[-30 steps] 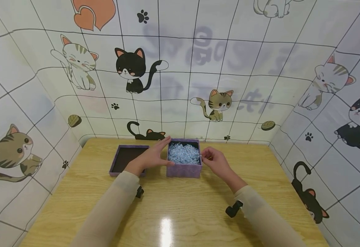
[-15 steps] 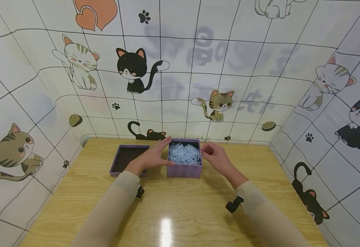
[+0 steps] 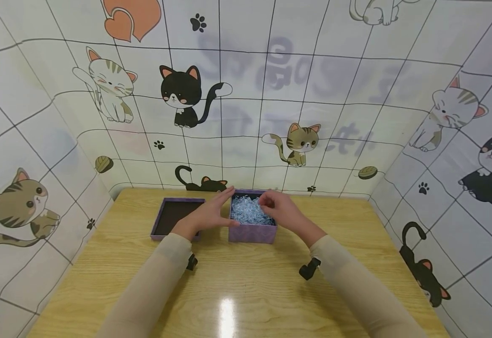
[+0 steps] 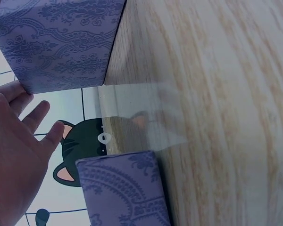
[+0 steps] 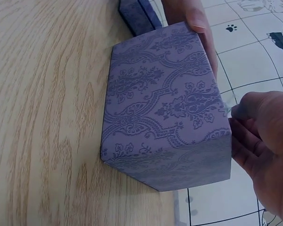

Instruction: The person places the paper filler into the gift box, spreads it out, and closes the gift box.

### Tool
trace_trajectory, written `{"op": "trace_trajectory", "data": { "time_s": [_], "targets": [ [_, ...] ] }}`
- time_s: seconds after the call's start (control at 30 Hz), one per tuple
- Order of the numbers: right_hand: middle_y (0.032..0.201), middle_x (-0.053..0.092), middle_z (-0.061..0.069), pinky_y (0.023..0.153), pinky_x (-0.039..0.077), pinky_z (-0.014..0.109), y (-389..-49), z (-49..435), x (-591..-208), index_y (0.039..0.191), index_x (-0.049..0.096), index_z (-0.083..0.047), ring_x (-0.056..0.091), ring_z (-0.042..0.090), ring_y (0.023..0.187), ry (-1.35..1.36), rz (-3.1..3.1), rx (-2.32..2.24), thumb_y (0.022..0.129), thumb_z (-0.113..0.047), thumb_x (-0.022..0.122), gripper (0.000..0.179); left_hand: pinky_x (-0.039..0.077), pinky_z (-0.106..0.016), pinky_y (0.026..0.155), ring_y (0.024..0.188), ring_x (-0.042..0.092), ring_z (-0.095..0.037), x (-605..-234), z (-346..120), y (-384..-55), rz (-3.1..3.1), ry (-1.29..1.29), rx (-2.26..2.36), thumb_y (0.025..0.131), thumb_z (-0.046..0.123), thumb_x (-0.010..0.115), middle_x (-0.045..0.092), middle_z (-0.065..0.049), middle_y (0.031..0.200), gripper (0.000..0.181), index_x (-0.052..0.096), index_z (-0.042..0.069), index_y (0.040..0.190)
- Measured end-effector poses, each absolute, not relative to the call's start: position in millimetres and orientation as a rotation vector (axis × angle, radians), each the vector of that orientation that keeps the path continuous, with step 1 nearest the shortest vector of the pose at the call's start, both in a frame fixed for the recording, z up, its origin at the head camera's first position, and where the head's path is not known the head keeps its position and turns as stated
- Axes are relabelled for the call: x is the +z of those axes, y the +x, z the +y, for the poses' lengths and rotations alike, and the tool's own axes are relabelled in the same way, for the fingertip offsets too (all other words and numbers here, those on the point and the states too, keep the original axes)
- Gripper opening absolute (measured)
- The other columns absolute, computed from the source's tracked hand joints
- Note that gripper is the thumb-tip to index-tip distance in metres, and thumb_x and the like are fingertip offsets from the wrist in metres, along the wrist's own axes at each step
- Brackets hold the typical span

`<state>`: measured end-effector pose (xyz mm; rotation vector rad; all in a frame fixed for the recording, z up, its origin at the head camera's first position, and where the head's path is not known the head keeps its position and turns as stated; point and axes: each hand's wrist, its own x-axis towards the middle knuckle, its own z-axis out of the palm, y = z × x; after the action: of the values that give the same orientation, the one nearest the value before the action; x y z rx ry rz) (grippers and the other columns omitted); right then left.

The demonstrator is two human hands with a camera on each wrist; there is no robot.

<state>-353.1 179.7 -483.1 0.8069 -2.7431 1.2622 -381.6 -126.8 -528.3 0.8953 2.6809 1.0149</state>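
A purple patterned box [image 3: 252,234] stands at the back middle of the table, filled with pale blue shredded paper [image 3: 248,211]. My left hand [image 3: 201,218] spans its left side, fingers spread, thumb at the front corner and index finger at the back rim. In the left wrist view those fingers lie fairly straight beside the box [image 4: 61,42]. Over the right rim, my right hand [image 3: 286,213] is curled with thumb and index finger together close above the shreds. A pale wisp of paper shows at its fingertips in the right wrist view, where the box's outer walls [image 5: 165,89] hide the inside.
The purple lid [image 3: 174,218] lies left of the box with its dark inside facing up, partly behind my left hand. A cat-print wall covering [image 3: 246,117] rises right behind the wooden table [image 3: 246,281] and along both sides.
My right hand has moved from the outside of the box's right rim up and left over the shredded paper. The left hand and the box have stayed in place.
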Motion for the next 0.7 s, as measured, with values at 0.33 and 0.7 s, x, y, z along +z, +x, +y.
{"op": "trace_trajectory", "data": {
  "time_s": [0.33, 0.7],
  "targets": [
    [0.122, 0.072, 0.008, 0.091, 0.062, 0.044, -360, 165, -481, 0.125, 0.075, -0.004, 0.071, 0.025, 0.107, 0.940, -2.803, 1.079, 0.105, -0.006, 0.077, 0.020, 0.026, -0.068, 0.129, 0.170, 0.015, -0.031, -528, -128, -382, 2.677, 0.917, 1.028, 0.088, 0.075, 0.082, 0.008, 0.002, 0.187, 0.125, 0.012, 0.028, 0.180],
    [0.151, 0.063, 0.015, 0.111, 0.053, 0.052, -378, 129, -479, 0.149, 0.067, -0.007, 0.062, 0.034, 0.136, 0.967, -3.136, 0.761, 0.106, -0.012, 0.077, 0.044, 0.027, -0.072, 0.127, 0.170, 0.014, -0.033, -529, -131, -383, 2.643, 0.966, 1.064, 0.091, 0.070, 0.083, 0.008, -0.002, 0.187, 0.123, 0.013, 0.024, 0.180]
  ]
}}
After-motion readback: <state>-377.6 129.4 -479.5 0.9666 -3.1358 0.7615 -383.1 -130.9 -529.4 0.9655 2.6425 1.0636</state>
